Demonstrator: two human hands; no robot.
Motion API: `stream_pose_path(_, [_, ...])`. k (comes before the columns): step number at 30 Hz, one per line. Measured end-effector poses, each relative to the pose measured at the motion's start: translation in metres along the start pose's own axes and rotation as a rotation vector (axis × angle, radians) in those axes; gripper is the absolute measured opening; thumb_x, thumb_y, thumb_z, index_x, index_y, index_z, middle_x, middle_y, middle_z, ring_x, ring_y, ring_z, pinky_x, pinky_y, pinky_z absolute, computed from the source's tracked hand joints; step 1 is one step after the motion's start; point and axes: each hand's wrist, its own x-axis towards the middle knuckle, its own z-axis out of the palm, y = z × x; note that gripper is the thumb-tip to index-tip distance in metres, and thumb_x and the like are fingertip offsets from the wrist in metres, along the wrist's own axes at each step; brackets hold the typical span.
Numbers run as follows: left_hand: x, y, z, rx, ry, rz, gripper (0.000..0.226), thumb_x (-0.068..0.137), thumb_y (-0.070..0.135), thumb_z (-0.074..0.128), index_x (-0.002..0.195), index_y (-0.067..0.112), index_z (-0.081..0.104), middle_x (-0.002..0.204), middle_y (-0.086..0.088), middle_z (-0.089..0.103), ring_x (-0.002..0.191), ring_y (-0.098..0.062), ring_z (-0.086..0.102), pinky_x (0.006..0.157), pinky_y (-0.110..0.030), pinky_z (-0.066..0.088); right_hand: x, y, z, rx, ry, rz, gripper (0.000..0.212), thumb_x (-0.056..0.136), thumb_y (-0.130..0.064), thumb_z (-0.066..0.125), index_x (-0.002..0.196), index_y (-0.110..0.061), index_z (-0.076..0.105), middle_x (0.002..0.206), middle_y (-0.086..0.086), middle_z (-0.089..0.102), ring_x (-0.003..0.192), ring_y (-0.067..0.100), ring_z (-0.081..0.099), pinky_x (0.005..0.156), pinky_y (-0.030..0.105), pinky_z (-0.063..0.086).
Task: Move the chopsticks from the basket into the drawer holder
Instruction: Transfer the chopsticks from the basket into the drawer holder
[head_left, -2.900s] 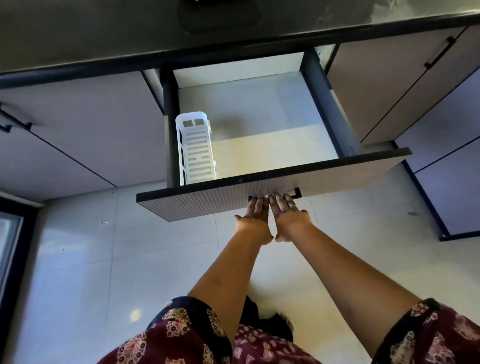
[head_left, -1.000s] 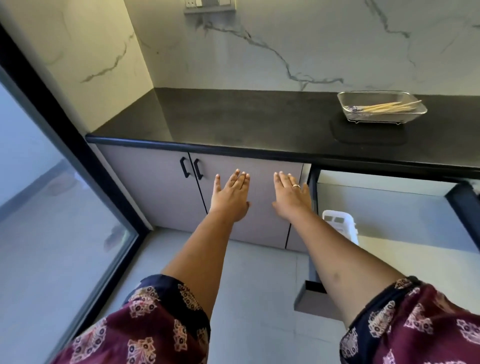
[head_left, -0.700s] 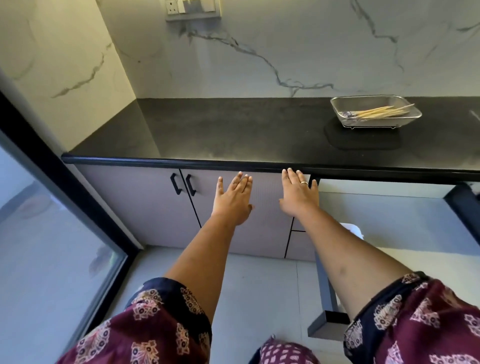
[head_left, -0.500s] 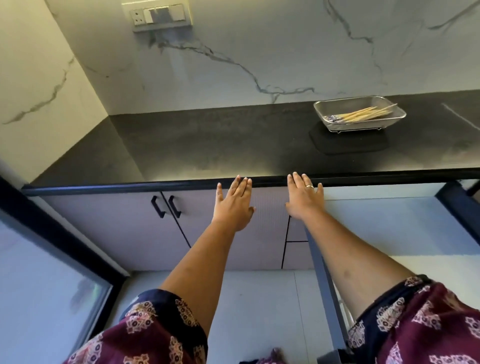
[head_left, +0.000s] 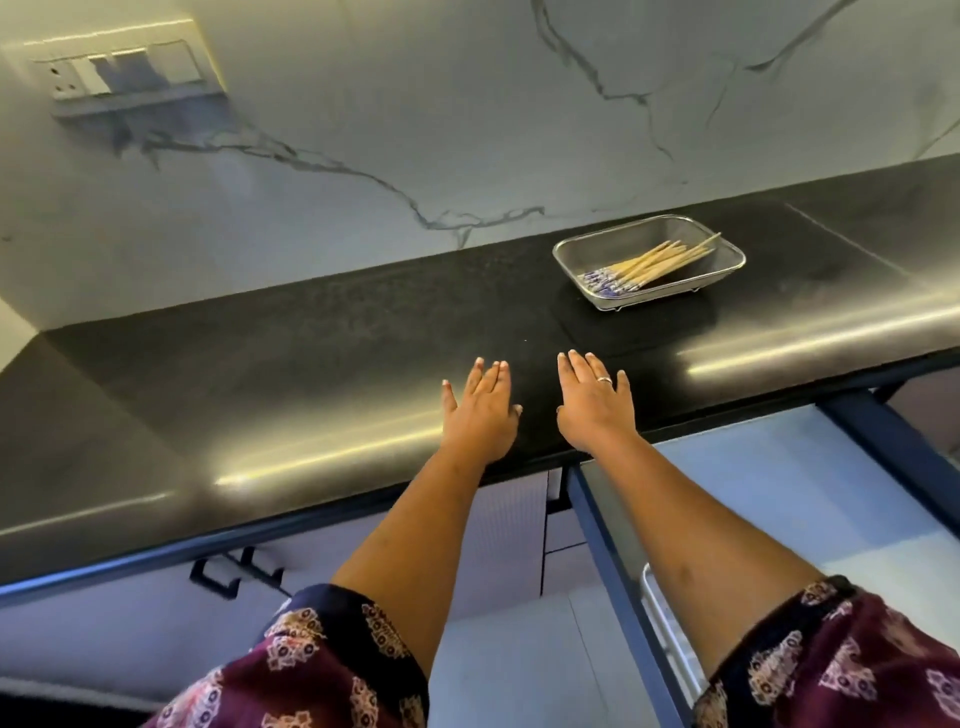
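Note:
Several wooden chopsticks (head_left: 655, 262) with purple patterned ends lie in a metal mesh basket (head_left: 727, 264) on the black counter, at the right rear. My left hand (head_left: 482, 410) and my right hand (head_left: 592, 401) hover flat over the counter's front edge, fingers spread, both empty and well short of the basket. Below the counter at the right the drawer (head_left: 810, 499) stands pulled out. A sliver of the white holder (head_left: 662, 631) shows along its left side, mostly hidden by my right arm.
The black counter (head_left: 322, 374) runs left to a corner under a marble wall with a switch plate (head_left: 117, 70). Cabinet doors with black handles (head_left: 231, 574) sit below. The drawer's dark side rails (head_left: 610, 571) jut out toward me.
My view rose from the drawer front to the counter. Both hands left the drawer handle and lifted up over the counter's front edge, closer to the basket.

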Motion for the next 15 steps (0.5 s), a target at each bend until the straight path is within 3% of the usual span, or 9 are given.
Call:
stream_pose_path(6, [0.076, 0.026, -0.008, -0.02, -0.041, 0.123, 0.061, 0.1, 0.031, 0.035, 0.151, 0.016, 0.005, 0.161, 0.001, 0.005, 0.148, -0.016, -0.01, 0.115, -0.055, -0.006, 0.051, 0.018, -0.014, 0.059, 0.066, 0.082, 0.07, 0.095, -0.018, 0.05, 0.153, -0.017, 0.012, 0.162, 0.001, 0.012, 0.15, 0.02, 0.007, 0.119, 0.048, 0.013])
stream_pose_path(11, [0.145, 0.031, -0.017, -0.048, -0.083, 0.248, 0.059, 0.099, 0.033, 0.036, 0.151, 0.015, 0.013, 0.16, 0.002, 0.01, 0.148, -0.016, -0.007, 0.115, -0.057, -0.004, 0.117, 0.03, -0.028, 0.32, 0.231, 0.239, 0.039, 0.092, -0.009, 0.046, 0.13, -0.008, 0.055, 0.138, 0.015, 0.048, 0.128, 0.032, 0.045, 0.106, 0.041, 0.038])
stream_pose_path(15, [0.2, 0.024, -0.036, -0.1, -0.081, 0.31, 0.057, 0.098, 0.031, 0.04, 0.149, 0.013, 0.02, 0.159, 0.001, 0.015, 0.148, -0.018, -0.003, 0.116, -0.056, 0.002, 0.165, 0.029, -0.038, 0.478, 0.303, 0.404, 0.032, 0.089, -0.004, 0.05, 0.118, -0.002, 0.064, 0.126, 0.022, 0.058, 0.118, 0.037, 0.053, 0.101, 0.038, 0.041])
